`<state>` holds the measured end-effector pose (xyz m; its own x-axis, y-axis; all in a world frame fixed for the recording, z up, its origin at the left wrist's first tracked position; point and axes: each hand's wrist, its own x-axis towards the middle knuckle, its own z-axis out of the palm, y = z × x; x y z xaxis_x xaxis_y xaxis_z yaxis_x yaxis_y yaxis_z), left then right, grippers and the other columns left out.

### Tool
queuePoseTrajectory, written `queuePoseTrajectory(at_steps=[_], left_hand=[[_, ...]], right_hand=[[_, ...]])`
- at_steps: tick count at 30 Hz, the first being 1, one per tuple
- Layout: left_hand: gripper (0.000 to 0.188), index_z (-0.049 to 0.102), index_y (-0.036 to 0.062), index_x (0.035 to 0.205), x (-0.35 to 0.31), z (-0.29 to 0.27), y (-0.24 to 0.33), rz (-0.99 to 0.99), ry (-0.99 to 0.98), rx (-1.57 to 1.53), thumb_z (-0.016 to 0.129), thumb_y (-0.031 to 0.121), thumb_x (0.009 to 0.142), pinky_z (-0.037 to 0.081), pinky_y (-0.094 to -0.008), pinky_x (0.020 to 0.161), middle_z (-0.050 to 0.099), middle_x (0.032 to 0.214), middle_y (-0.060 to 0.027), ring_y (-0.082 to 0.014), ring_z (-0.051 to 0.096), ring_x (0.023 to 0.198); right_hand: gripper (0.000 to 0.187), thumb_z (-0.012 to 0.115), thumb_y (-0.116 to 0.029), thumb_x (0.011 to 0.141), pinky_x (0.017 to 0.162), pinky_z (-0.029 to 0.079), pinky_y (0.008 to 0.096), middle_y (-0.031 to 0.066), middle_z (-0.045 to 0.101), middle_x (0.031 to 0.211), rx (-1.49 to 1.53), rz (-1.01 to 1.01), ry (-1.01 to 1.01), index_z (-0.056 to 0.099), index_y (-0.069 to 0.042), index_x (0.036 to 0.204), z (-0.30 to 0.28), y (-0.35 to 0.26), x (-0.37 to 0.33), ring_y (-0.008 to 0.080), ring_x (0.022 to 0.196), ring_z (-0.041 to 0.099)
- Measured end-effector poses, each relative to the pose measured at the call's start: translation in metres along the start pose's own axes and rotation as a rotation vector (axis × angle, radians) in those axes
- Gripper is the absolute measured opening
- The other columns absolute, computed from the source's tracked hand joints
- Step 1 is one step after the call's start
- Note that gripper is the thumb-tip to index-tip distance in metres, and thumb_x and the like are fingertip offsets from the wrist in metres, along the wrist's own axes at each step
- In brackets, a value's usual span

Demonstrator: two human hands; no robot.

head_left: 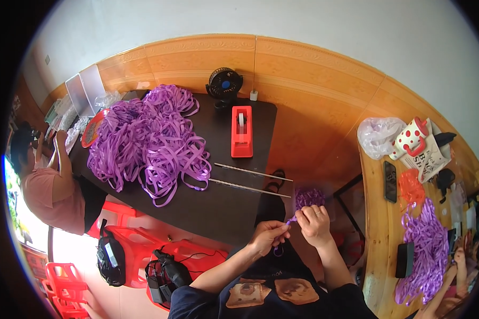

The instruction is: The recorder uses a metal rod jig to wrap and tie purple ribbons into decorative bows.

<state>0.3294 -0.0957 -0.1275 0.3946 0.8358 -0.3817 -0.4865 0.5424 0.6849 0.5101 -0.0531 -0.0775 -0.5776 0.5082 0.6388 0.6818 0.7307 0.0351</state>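
Note:
Both my hands are closed on a narrow purple ribbon (291, 219), past the right edge of the dark table. My left hand (269, 237) pinches it between thumb and fingers, and a small loop hangs below. Just to the right, my right hand (314, 225) grips its other side with fingertips together. Beyond my hands, a container holds more purple ribbon pieces (310, 198). Two thin metal rods (253, 171) lie across the table's right edge. A big heap of purple ribbon loops (149, 135) covers the table's left part.
On the dark table (218, 212) stand a red tape dispenser (242, 133) and a black fan (224, 85). A wooden table (377, 234) at right bears a phone (390, 182), more purple ribbons (426, 250) and a spotted cup (411, 137). Red chairs (133, 244) stand at left; people work on both sides.

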Motion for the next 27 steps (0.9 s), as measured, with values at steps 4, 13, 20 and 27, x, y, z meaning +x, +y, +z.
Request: queuePoseTrajectory(at_steps=[4, 13, 20, 27], left_hand=[[0.014, 0.064, 0.0025, 0.095, 0.018, -0.005, -0.001, 0.111, -0.036, 0.058, 0.059, 0.015, 0.092, 0.037, -0.0168, 0.048, 0.065, 0.077, -0.0039, -0.0057, 0.055, 0.059], [0.013, 0.065, 0.0024, 0.099, 0.065, 0.003, 0.020, 0.444, -0.035, 0.055, 0.059, 0.012, 0.091, 0.045, -0.0216, 0.063, 0.067, 0.080, -0.0054, -0.0107, 0.061, 0.070], [0.016, 0.063, 0.0019, 0.104, 0.072, -0.006, 0.020, 0.566, -0.015, 0.092, 0.058, 0.008, 0.091, 0.048, -0.0245, 0.066, 0.068, 0.086, -0.0091, -0.0146, 0.064, 0.073], [0.021, 0.059, 0.0014, 0.110, 0.081, -0.013, 0.011, 0.622, 0.295, -0.010, 0.054, 0.015, 0.095, 0.049, -0.0260, 0.066, 0.068, 0.088, -0.0101, -0.0147, 0.063, 0.070]], right_hand=[[0.024, 0.063, -0.007, 0.067, 0.059, 0.038, 0.0329, 0.0060, 0.056, 0.080, -0.019, -0.002, 0.035, 0.063, -0.001, 0.090, 0.013, 0.014, 0.004, 0.0199, 0.068, 0.054], [0.021, 0.062, 0.006, 0.068, 0.062, 0.043, 0.0361, 0.0089, 0.060, 0.084, 0.255, 0.122, 0.342, 0.062, -0.002, 0.087, 0.049, 0.051, 0.060, 0.0260, 0.070, 0.057], [0.019, 0.060, 0.011, 0.070, 0.062, 0.046, 0.0340, 0.0106, 0.062, 0.079, 0.527, 0.118, 0.340, 0.062, 0.001, 0.085, 0.086, 0.066, 0.079, 0.0259, 0.069, 0.059], [0.019, 0.063, 0.009, 0.068, 0.062, 0.046, 0.0346, 0.0094, 0.061, 0.078, 0.608, 0.172, 0.348, 0.062, -0.002, 0.084, 0.109, 0.057, 0.086, 0.0273, 0.069, 0.059]])
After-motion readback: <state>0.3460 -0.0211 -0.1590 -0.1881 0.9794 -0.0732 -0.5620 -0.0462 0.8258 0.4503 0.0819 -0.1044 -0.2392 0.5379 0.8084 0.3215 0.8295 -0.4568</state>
